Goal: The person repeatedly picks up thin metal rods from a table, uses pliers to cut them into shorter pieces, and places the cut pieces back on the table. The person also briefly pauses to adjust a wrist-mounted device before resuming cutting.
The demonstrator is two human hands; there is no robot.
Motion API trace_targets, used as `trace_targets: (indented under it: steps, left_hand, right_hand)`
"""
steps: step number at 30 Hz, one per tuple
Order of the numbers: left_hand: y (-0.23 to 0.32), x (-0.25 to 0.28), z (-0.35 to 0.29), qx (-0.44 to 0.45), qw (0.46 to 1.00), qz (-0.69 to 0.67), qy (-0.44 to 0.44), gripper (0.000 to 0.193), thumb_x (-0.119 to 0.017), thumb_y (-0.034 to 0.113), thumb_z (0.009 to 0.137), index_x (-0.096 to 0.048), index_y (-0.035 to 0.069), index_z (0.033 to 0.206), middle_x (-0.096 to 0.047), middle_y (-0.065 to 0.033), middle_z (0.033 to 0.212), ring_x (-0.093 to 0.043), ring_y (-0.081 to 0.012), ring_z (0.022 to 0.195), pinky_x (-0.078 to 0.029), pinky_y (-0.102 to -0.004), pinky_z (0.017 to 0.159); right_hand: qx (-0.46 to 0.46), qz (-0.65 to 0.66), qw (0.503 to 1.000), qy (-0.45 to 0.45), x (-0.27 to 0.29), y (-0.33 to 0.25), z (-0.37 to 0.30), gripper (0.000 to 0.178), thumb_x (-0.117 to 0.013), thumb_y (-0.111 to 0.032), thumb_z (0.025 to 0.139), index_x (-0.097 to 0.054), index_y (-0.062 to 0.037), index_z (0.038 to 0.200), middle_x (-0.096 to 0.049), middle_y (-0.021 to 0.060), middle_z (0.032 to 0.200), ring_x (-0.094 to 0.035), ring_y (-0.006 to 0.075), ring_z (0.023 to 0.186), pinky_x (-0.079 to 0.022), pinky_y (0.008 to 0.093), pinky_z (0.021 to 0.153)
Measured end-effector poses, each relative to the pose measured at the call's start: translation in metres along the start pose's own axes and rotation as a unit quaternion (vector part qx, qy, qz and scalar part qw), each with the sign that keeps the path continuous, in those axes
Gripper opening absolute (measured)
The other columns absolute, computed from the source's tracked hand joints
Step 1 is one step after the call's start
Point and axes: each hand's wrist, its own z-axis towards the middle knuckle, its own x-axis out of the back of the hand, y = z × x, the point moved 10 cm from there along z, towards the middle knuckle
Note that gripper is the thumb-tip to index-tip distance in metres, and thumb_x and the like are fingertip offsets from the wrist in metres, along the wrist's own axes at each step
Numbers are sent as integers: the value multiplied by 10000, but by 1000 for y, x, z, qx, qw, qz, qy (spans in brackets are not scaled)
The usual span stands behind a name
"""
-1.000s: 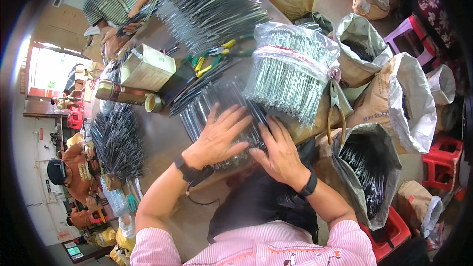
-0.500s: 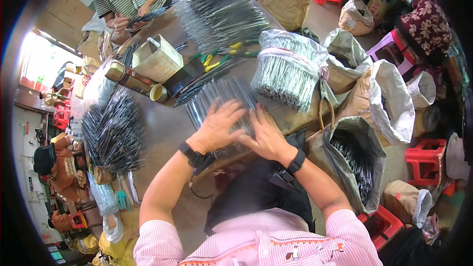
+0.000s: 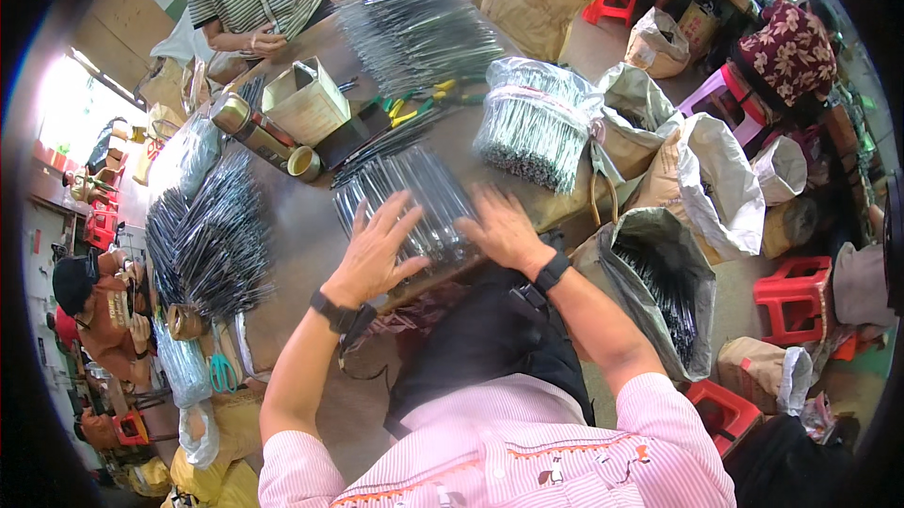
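Observation:
A loose layer of thin, shiny metal wires (image 3: pixel 419 190) lies on the table in front of me, some of it blurred. At its near left side is my left hand (image 3: pixel 377 249), fingers spread and resting on or just over the wires. My right hand (image 3: pixel 504 227) is at the layer's right edge with its fingers stretched out. Neither hand grips anything. Just beyond lie dark wires (image 3: pixel 388 148). To the right stands a thick, plastic-wrapped bundle of wires (image 3: pixel 537 127), tied with a pinkish band.
A heap of dark wires (image 3: pixel 212 240) lies on the left. Beyond are a thermos (image 3: pixel 247 131), a cream-coloured tin (image 3: pixel 306 98), yellow-green-handled pliers (image 3: pixel 405 114) and a large wire pile (image 3: pixel 419 32). Open sacks (image 3: pixel 659 287) stand right. A co-worker (image 3: pixel 254 0) is across the table.
My hands have moved apart, the left one going left and nearer to me. The wires are more spread out. Across the table, the co-worker no longer holds the dark wires.

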Motion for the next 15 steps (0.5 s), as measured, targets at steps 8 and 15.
trace_targets:
  steps: [8, 15]
  left_hand:
    - [-16, 22, -95, 141, 983, -80, 92, 578, -699, 349, 829, -538, 34, 1287, -376, -225, 1463, -381, -375, 1336, -268, -492, 1117]
    - [-70, 7, -176, 381, 875, -210, 212, 230, -629, 138, 873, -645, -32, 1027, -635, -195, 1061, -606, -385, 942, -479, -411, 833]
  right_hand:
    - [51, -54, 993, 97, 21, 9, 12, 533, -538, -427, 937, -532, 36, 1202, -569, 273, 1171, -521, 432, 1101, -418, 495, 934]
    - [72, -6, 988, 134, 57, -15, -38, 248, -602, -277, 872, -620, -31, 853, -622, 169, 865, -605, 351, 887, -490, 463, 779]
